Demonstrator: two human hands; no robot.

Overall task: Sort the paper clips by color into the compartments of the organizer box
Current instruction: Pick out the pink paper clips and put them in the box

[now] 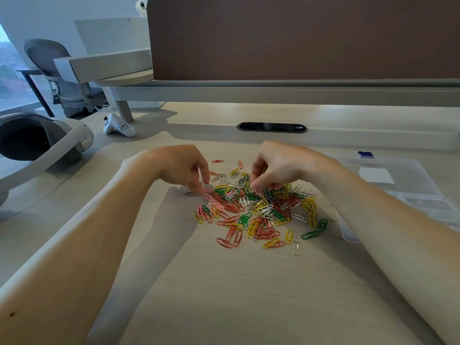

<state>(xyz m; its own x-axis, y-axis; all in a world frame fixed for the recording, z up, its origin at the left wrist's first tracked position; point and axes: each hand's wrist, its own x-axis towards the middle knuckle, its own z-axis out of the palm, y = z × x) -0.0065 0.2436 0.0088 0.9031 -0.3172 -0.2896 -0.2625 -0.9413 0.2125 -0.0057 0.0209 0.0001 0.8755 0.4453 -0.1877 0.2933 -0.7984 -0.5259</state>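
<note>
Pale wooden desk (224, 282), my right hand (276, 168) bunched, fingertips pinching into the far side of a loose heap of red, yellow, green, pink and silver wire paper clips (258, 212), my left hand (184, 168) curled at its left edge, hold unclear, clear plastic organizer box (398, 170) nearby right

A pale wood-grain table (224, 295) carries a loose heap of red, yellow, green, pink and silver paper clips (258, 207) at its middle, a clear organizer box (410, 168) at the right, a white headset (82, 138) and controller (119, 127) at the left, and a dark cable slot (271, 127) toward the back
</note>
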